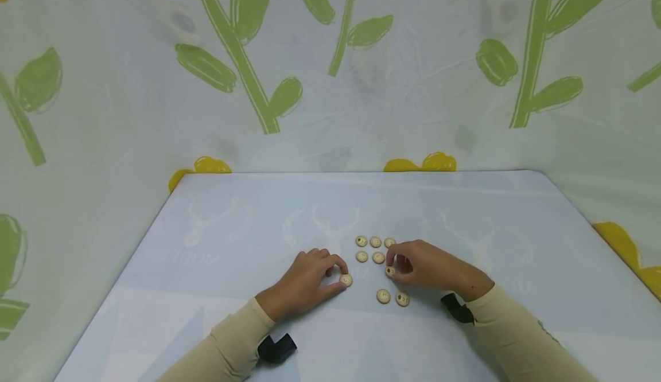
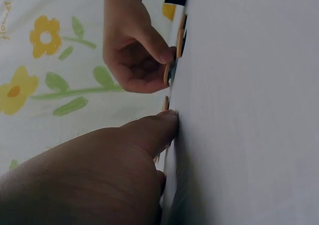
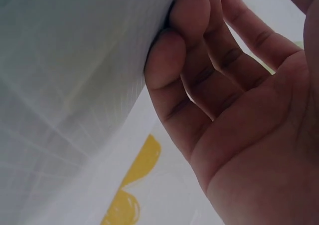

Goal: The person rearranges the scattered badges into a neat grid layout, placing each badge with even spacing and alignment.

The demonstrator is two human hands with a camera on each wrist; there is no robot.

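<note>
In the head view my left hand (image 1: 310,283) pinches a small round wooden disc (image 1: 346,280) between thumb and index finger, low at the table surface. To its right, my right hand (image 1: 426,265) holds another disc (image 1: 391,270) with a dark mark between thumb and fingertip. That disc (image 2: 167,73) is seen edge-on in the left wrist view. Beyond the hands several discs (image 1: 376,242) lie flat in two short rows. Two more, a plain-marked disc (image 1: 383,296) and a dark-marked disc (image 1: 402,299), lie nearer me. The right wrist view shows curled fingers (image 3: 167,60) against the tabletop, without a disc visible.
A pale patterned cloth covers the table (image 1: 248,215). Behind it hangs a white curtain (image 1: 413,106) printed with green leaves and yellow flowers. Black wrist-camera mounts (image 1: 277,349) sit below both forearms.
</note>
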